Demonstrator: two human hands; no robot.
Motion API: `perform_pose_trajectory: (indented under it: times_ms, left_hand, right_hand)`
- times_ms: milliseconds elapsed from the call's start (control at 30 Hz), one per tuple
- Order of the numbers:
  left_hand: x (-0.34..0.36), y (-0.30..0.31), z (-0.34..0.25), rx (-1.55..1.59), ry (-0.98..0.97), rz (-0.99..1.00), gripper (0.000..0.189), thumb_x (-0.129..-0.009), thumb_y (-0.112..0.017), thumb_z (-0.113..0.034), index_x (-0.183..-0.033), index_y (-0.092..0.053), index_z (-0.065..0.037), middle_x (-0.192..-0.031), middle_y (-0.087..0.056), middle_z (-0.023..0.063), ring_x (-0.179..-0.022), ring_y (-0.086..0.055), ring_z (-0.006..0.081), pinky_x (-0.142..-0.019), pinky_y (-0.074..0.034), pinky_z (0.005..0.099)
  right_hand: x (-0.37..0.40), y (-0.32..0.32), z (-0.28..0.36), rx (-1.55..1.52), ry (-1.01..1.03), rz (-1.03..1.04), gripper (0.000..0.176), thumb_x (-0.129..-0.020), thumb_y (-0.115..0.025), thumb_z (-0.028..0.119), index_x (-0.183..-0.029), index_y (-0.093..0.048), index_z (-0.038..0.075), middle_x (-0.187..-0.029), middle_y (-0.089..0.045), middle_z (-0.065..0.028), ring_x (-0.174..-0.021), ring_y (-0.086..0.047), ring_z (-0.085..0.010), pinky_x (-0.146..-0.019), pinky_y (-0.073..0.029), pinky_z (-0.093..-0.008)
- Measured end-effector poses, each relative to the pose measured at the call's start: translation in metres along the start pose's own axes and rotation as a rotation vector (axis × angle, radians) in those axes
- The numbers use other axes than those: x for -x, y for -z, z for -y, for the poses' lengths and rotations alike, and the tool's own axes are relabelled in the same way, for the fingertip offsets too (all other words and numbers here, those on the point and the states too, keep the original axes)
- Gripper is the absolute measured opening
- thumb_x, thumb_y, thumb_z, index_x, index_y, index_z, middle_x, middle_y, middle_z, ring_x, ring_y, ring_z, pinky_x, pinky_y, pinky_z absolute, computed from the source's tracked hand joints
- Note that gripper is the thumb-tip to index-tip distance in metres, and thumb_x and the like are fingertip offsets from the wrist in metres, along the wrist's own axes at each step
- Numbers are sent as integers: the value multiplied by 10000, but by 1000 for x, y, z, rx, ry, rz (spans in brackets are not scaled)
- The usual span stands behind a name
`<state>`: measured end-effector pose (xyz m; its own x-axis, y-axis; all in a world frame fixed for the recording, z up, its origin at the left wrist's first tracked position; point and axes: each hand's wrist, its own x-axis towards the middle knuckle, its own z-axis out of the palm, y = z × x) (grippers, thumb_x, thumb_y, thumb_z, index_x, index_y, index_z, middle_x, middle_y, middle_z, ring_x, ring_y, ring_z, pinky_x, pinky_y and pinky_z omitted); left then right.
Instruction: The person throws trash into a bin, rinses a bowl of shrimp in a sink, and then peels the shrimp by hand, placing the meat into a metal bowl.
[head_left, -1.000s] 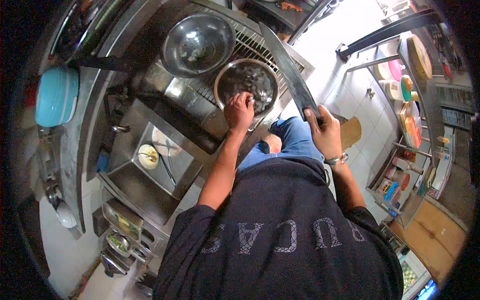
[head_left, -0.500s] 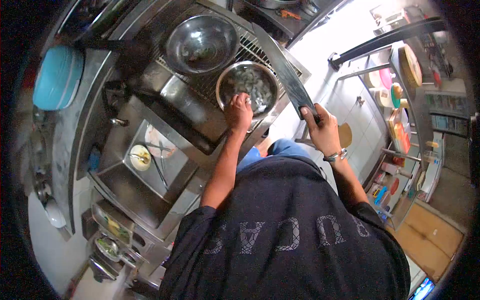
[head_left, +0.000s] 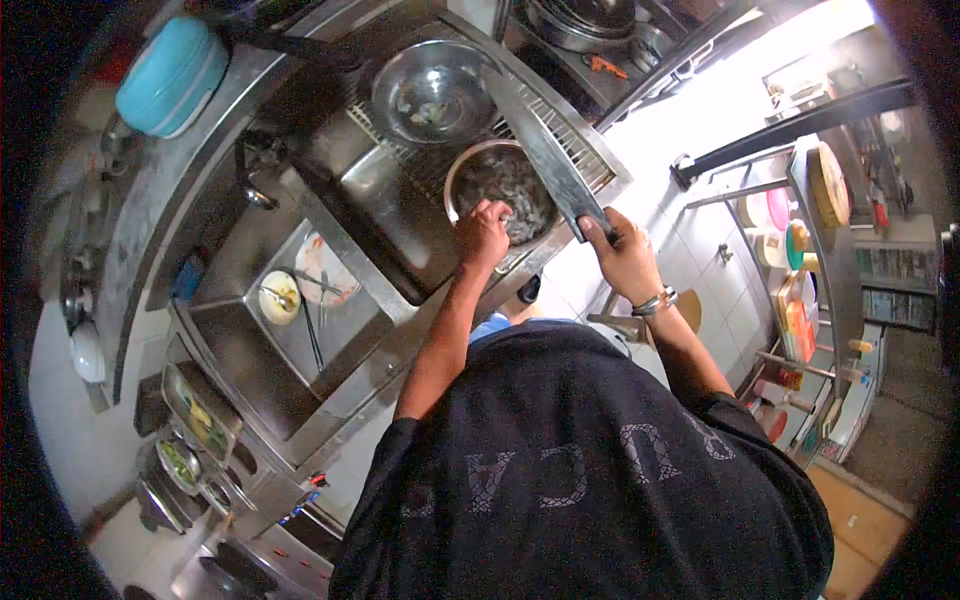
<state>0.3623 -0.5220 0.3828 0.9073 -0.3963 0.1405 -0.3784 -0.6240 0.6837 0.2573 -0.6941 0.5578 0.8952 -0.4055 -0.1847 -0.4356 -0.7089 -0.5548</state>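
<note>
My left hand [head_left: 484,235] reaches over the rim of a round metal bowl [head_left: 450,190], its fingers curled together at the bowl's contents. A small pale piece shows at the fingertips. Many greyish-white pieces [head_left: 525,190] lie in dark liquid inside. My right hand [head_left: 627,262] grips the near end of a long, flat, dark-grey metal piece [head_left: 550,150], thumb on top. This piece slants up and left, overlapping the bowl's right side in this view. Behind stands a wider metal bowl [head_left: 450,75] with a few pale scraps at its bottom.
Both bowls stand over a slatted rack [head_left: 590,160] beside a steel sink basin [head_left: 385,215]. In the left basin lie a plate [head_left: 335,260], a yellowish bowl [head_left: 272,305] and chopsticks [head_left: 313,340]. A turquoise container [head_left: 175,80] sits on the ledge; a shelf rack [head_left: 835,290] stands at right.
The view has shifted and turned slightly. My left hand stays at the bowl's near side, and the flat metal piece in my right hand now covers more of the bowl's right edge.
</note>
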Motion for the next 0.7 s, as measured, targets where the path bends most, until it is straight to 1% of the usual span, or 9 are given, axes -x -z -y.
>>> perform_pose_trajectory:
  times_ms: [100, 133, 233, 400, 467, 500, 567, 600, 700]
  left_hand:
    - [-3, 3, -1, 70, -24, -69, 159, -765, -628, -9, -887, -636, -110, -910, -626, 109, -893, -618, 323, -758, -494, 434]
    - [-1, 5, -4, 135, 58, -16, 127, -787, -627, -25, -898, -628, -85, -922, -631, 110, -913, -613, 321, -770, -489, 432]
    - [-1, -11, 11, 176, 39, -55, 101, -802, -626, -36, -900, -623, -61, -939, -634, 110, -911, -614, 316, -775, -489, 422]
    - [-5, -2, 5, 231, 40, -34, 146, -801, -637, -26, -943, -620, -57, -919, -641, 115, -844, -632, 302, -761, -501, 389]
    - [-9, 5, 0, 440, 169, -20, 126, -833, -637, -27, -955, -629, -54, -873, -647, 82, -784, -638, 213, -724, -506, 328]
    - [-8, -6, 12, 440, 167, -19, 126, -833, -637, -27, -955, -629, -54, -873, -647, 82, -784, -638, 213, -724, -506, 328]
    - [-13, -20, 32, 952, 166, -155, 91, -872, -622, -37, -962, -633, -41, -847, -642, 43, -750, -618, 124, -691, -498, 274]
    - [-13, -19, 38, 976, 225, -119, 94, -883, -610, -28, -976, -626, -32, -838, -636, 21, -752, -609, 96, -678, -502, 260]
    - [-12, -13, 42, 1051, 290, -158, 117, -872, -616, -12, -985, -625, -37, -844, -642, 25, -735, -614, 108, -676, -508, 259]
  right_hand:
    - [-4, 4, 10, 6, 22, 52, 439, -893, -609, 440, -878, -594, 2, -667, -599, -202, -653, -609, -374, -612, -460, -427]
    - [-7, 2, 6, -17, 67, 46, 425, -897, -613, 409, -810, -539, 0, -639, -567, -208, -631, -583, -393, -592, -441, -435]
    - [-2, 11, 16, -17, 76, 0, 409, -898, -617, 389, -801, -530, 1, -645, -566, -215, -632, -572, -402, -590, -438, -436]
    - [9, 20, 7, -2, 59, -26, 399, -903, -608, 388, -805, -544, 7, -633, -566, -215, -624, -571, -401, -588, -440, -436]
    - [14, 21, 4, 6, 41, -24, 397, -904, -606, 387, -806, -551, 6, -630, -571, -216, -623, -574, -400, -589, -442, -436]
    - [18, 22, 2, -21, 22, -11, 398, -904, -605, 387, -808, -558, 4, -631, -578, -217, -621, -581, -395, -589, -445, -437]
    - [20, 23, 0, -45, 3, -2, 399, -905, -603, 388, -811, -565, 2, -631, -584, -218, -619, -588, -390, -590, -447, -437]
    - [22, 21, -2, -23, 7, -5, 407, -905, -602, 390, -806, -566, -2, -636, -592, -219, -619, -595, -384, -591, -449, -437]
    - [25, 17, -7, 0, 26, -13, 417, -907, -600, 394, -799, -570, -7, -637, -597, -218, -618, -602, -378, -593, -450, -439]
